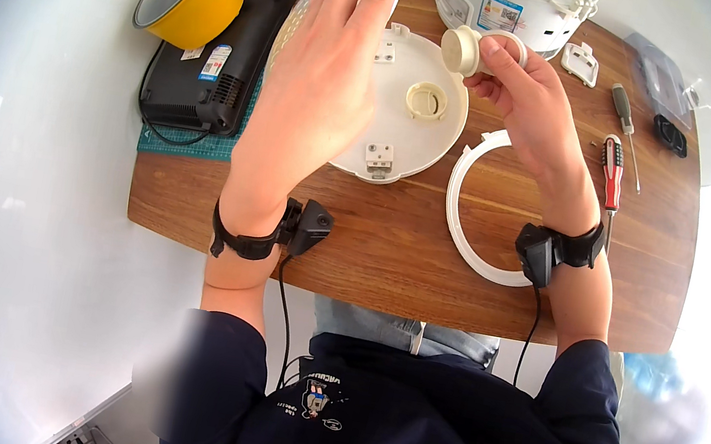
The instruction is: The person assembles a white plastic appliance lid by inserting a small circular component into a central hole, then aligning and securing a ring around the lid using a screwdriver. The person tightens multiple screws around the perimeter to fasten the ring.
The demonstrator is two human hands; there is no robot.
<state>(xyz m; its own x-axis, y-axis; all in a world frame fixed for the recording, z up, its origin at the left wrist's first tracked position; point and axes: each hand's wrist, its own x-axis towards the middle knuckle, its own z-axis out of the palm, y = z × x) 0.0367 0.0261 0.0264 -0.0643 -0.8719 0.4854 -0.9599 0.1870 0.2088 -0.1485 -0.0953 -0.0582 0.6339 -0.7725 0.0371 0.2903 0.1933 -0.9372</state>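
My right hand (532,96) pinches a cream round cap-like part (462,52), raised over the right edge of a round white lid plate (396,149). A white ring-shaped edge (510,43) shows behind its thumb; whether that belongs to the same part I cannot tell. A cream round socket (427,100) sits in the lid plate. My left hand (323,76) reaches over the plate's left side with its fingers stretched out. Those fingers lie across a pale perforated tray (300,17), mostly hidden by the hand. The left thumb is hidden.
A white rice cooker body (513,9) stands at the back. To the right lie a small white bracket (580,63), a grey screwdriver (621,107) and a red one (610,171). A white ring (458,211) lies nearer. At left, a yellow pot (196,7) sits on a black appliance (209,85).
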